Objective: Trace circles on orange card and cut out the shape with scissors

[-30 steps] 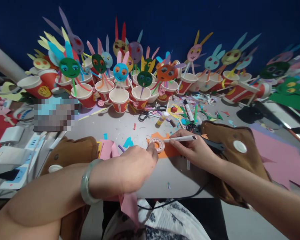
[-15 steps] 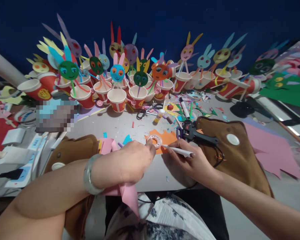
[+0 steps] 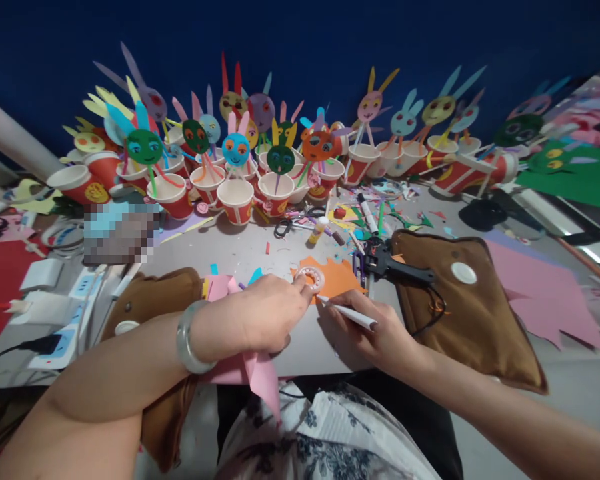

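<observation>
Coloured-paper rabbits (image 3: 236, 151) look finished far on the desk (image 3: 240, 248), but the near, jagged orange paper (image 3: 343, 277) seems unfinished, the left hand (image 3: 263, 315) touching a pale plastic ring (image 3: 321, 279) on it, grip unclear, the right hand (image 3: 386, 333) grasping a white pen (image 3: 354, 315).

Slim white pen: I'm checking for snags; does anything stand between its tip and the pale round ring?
Nothing visible does: the slim white pen in the right hand has its tip close beside the pale round ring. The left hand is at the ring's left side, not between them.
</observation>
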`<state>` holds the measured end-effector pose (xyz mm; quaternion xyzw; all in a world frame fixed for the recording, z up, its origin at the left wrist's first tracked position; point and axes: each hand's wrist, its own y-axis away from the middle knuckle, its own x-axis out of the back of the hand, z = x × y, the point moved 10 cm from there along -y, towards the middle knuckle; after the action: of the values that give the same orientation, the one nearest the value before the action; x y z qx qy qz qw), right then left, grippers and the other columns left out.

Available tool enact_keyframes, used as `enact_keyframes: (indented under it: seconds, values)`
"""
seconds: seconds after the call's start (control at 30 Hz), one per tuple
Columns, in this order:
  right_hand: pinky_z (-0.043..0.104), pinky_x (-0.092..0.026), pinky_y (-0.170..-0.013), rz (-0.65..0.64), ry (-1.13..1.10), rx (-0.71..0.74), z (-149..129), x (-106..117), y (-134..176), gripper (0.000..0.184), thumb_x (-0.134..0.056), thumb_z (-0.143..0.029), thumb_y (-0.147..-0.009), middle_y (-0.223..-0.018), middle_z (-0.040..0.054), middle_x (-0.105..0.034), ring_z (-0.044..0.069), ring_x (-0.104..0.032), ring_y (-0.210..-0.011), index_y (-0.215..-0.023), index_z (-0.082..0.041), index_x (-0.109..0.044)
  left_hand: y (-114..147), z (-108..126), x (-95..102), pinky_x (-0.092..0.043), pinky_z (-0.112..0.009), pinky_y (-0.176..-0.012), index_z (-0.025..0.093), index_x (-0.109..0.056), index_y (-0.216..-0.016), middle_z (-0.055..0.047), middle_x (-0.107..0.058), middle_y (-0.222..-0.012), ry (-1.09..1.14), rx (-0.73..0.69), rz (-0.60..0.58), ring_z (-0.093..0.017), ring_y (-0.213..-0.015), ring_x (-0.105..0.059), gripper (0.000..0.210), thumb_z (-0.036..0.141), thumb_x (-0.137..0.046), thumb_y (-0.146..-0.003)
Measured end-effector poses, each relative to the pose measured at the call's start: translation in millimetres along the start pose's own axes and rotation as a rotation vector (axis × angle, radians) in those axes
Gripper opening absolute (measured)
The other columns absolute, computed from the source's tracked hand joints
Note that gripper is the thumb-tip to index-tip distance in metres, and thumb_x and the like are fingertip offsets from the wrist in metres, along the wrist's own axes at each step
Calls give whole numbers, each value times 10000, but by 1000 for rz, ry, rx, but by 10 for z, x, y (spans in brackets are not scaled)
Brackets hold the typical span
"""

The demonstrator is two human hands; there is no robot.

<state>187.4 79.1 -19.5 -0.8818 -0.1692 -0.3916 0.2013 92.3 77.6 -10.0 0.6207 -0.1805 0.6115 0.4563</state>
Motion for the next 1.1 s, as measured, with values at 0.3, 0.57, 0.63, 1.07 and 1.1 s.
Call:
enact_keyframes:
  seconds: [0.3, 0.57, 0.63, 1.07, 1.1]
  values:
    - [255, -538, -596, -13, -34, 62, -73, 29, 29, 139, -539, -267, -964, -832, 82, -769, 161, -708, -651, -990, -194, -655, 46, -71, 24, -493, -336, -681, 60, -298, -1470, -175, -704, -1103, 56, 40, -7, -283, -876, -700, 800, 165, -632, -752]
    - [264, -562, -647, -31, 1, 160, -129, -90, -47, 179, -523, -209, -952, -899, 87, -772, 171, -731, -722, -1097, -200, -627, -3, -128, -65, -479, -322, -719, 42, -133, -1563, -137, -737, -980, 71, 44, -21, -279, -909, -700, 962, 204, -632, -756]
    - [265, -558, -647, -56, 16, 215, -150, -149, -54, 221, -512, -174, -942, -948, 102, -770, 181, -737, -771, -1143, -187, -605, -5, -127, -62, -478, -318, -725, 38, -118, -1572, -129, -741, -958, 66, 48, -14, -278, -913, -702, 973, 205, -625, -759]
    - [309, -579, -692, -120, 142, 312, -151, -322, -12, 421, -515, -27, -847, -1064, 151, -738, 229, -730, -877, -1251, -143, -526, -6, -149, -119, -483, -334, -774, 29, -34, -1590, -173, -729, -1062, 59, 52, 10, -285, -960, -691, 984, 189, -588, -792]
    - [310, -578, -694, -125, 154, 321, -160, -324, -8, 420, -513, -22, -843, -1070, 156, -736, 231, -730, -883, -1247, -138, -525, -6, -148, -121, -482, -333, -779, 28, -7, -1590, -170, -730, -1061, 59, 50, 16, -281, -960, -690, 1001, 188, -589, -791]
